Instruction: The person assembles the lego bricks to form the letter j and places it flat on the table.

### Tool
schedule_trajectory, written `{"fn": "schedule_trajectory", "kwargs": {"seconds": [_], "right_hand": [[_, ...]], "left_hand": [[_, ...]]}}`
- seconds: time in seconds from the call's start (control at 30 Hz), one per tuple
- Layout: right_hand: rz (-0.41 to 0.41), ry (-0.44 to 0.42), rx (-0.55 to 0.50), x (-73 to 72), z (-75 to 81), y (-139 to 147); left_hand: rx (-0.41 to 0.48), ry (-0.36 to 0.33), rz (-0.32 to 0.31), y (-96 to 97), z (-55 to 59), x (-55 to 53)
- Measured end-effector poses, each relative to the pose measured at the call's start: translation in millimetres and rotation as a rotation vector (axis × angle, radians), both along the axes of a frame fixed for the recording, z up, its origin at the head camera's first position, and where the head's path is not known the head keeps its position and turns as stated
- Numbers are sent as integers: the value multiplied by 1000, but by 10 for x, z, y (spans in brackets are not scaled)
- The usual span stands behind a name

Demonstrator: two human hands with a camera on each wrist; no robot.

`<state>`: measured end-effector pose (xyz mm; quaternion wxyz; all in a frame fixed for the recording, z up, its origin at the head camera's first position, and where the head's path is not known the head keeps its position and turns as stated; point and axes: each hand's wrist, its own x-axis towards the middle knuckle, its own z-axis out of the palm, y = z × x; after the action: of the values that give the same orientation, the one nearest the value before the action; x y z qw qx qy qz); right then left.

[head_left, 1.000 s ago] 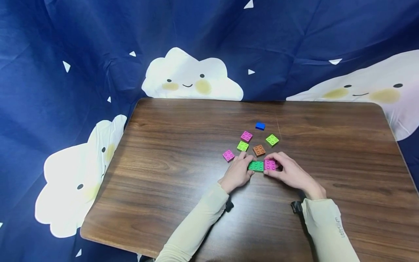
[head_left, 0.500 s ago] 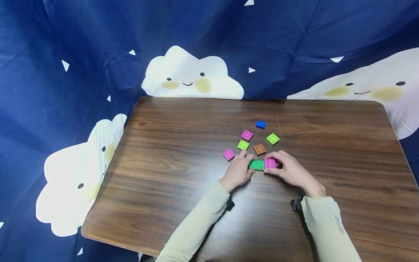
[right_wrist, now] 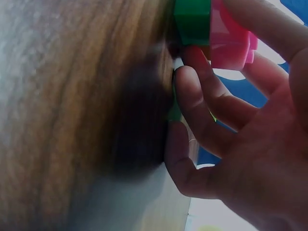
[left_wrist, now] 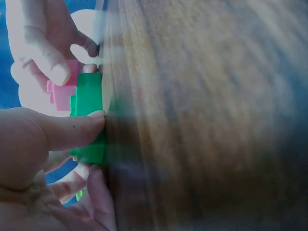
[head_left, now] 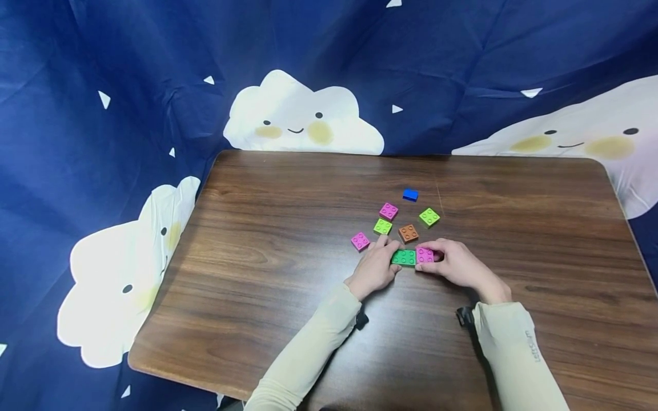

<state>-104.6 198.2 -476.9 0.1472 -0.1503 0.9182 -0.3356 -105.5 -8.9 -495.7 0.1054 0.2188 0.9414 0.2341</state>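
Blue curtain (head_left: pixel 349 40) printed with three white clouds (head_left: pixel 290 103) hangs behind and to the left of the brown counter (head_left: pixel 277 222). I count one green brick (head_left: pixel 404 258), one held pink brick (head_left: pixel 425 255), two loose pink bricks (head_left: pixel 388 212), two lime bricks (head_left: pixel 382 226), one orange brick (head_left: pixel 408 233) and one blue brick (head_left: pixel 410 195), eight in all. At the green brick's left end, I see the left hand (head_left: pixel 374 269) gripping it, thumb on its near side. Over its right end sits the held pink brick, pinched by the right hand (head_left: pixel 460 265), fingers parted only as wide as that brick; I can't tell whether it is pressed home. My tightest room is just behind the green brick, where the orange one lies. Left and right of the green brick, the counter's edges are well apart from it, as is the far edge.
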Motion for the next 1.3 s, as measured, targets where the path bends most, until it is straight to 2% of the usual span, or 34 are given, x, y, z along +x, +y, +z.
{"fn": "schedule_trajectory", "kwargs": {"seconds": [0.2, 0.33, 0.47, 0.53, 0.6, 0.7, 0.8, 0.87, 1.07, 1.3], "right_hand": [[4, -13, 9, 0, 10, -5], [8, -8, 6, 15, 7, -6], [6, -18, 0, 14, -12, -7], [3, -20, 0, 8, -23, -4], [4, -19, 0, 3, -30, -1], [5, -19, 4, -7, -41, 11], [5, -29, 1, -15, -43, 22], [1, -41, 2, -18, -33, 24], [-7, -72, -2, -29, -12, 18], [-16, -78, -7, -36, -23, 9]], "left_hand": [[-4, 0, 0, -1, 3, -6], [16, -26, -39, -48, 30, -16], [102, -41, -89, -161, 96, -44], [159, -22, -84, -244, 132, -62], [209, 4, -39, -338, 166, -83], [258, 44, 78, -480, 190, -119], [270, 44, 192, -598, 183, -149], [268, 23, 238, -659, 156, -162], [242, -49, 280, -732, 64, -187], [190, -95, 321, -700, 33, -223]]}}
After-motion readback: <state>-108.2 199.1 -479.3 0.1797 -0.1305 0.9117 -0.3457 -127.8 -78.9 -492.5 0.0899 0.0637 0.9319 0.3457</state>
